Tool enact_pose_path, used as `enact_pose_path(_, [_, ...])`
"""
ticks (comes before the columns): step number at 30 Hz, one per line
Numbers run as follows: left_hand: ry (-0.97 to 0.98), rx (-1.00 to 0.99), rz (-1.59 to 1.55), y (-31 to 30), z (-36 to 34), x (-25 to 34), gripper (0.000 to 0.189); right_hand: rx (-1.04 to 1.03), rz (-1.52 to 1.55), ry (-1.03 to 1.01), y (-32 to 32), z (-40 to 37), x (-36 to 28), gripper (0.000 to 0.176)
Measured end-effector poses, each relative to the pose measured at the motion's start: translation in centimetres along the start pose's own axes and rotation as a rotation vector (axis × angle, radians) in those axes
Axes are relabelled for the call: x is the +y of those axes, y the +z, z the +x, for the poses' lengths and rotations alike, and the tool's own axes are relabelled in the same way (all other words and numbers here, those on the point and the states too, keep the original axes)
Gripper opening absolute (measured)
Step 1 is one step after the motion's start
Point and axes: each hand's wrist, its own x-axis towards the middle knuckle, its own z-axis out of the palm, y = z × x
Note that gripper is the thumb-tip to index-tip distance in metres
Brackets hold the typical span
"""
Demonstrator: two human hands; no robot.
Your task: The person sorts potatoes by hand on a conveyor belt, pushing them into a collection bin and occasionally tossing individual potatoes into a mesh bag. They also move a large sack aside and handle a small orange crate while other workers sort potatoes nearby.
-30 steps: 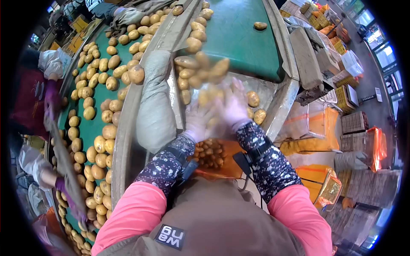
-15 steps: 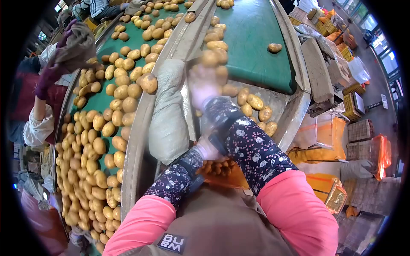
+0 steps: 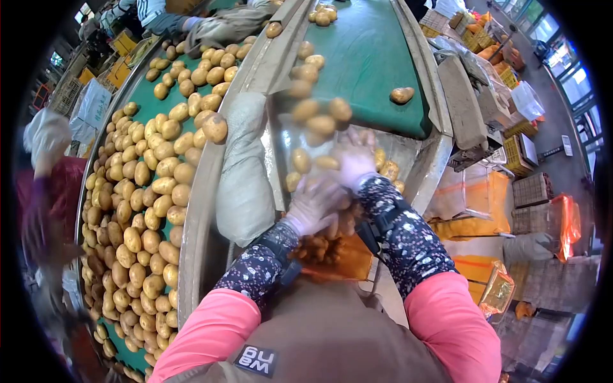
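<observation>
Far to the left of the grey sack (image 3: 246, 172), a co-worker in a red top (image 3: 48, 191) stood blurred at the outer edge of the wide belt (image 3: 137, 96). Its green surface was crowded with belt potatoes (image 3: 150, 191) right up to the sack's side. The sack lay draped over the metal rail between that belt and the chute (image 3: 415, 150). It was probably there as padding, since the person's left forearm passed close beside it.

Just right of the sack, the gloved left hand (image 3: 313, 204) lay flat on the chute potatoes (image 3: 319, 124) with its fingers spread. It seemed to be sweeping them as a heap rather than pinching any one. Right of the sack's lower end, under that hand, the orange bag (image 3: 341, 258) hung mouth-up beneath the chute's lip, with potatoes already inside. It looked placed so that whatever slid off the lip fell straight in.

Further right of the sack and a little higher, the gloved right hand (image 3: 356, 163) was in among the tumbling potatoes. It was too blurred to tell whether its fingers were spread or curled round one.

Above it, the narrow belt (image 3: 370, 57) sloped down into the chute, so the potatoes collected within reach of both hands. A lone potato (image 3: 401, 95) lay near its right edge. Well to the right of the sack, filled orange sacks (image 3: 476, 214) and stacked crates (image 3: 530, 185) stood on the floor.
</observation>
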Motion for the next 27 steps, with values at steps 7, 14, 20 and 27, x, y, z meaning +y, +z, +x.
enact_pose_path(7, [-0.346, -0.093, 0.014, -0.1, 2.8, -1.1, 0.065, -0.063, 0.217, 0.623, -1.2, -3.3, 3.0, 0.078])
enact_pose_path(14, [-0.259, -0.088, -0.033, -0.1, 3.8, -2.9, 0.059, -0.215, 0.187, 0.454, -1.6, -4.7, 0.1, 0.078])
enact_pose_path(20, [-0.003, -0.066, -0.149, -0.3, 3.4, -3.4, 0.061, -0.06, 0.108, 0.388, -0.1, -7.1, -1.2, 0.069])
enact_pose_path(27, [0.099, -0.141, -0.213, -1.7, 5.4, -3.0, 0.064, -0.081, 0.306, 0.375, 0.1, -9.1, -3.0, 0.053])
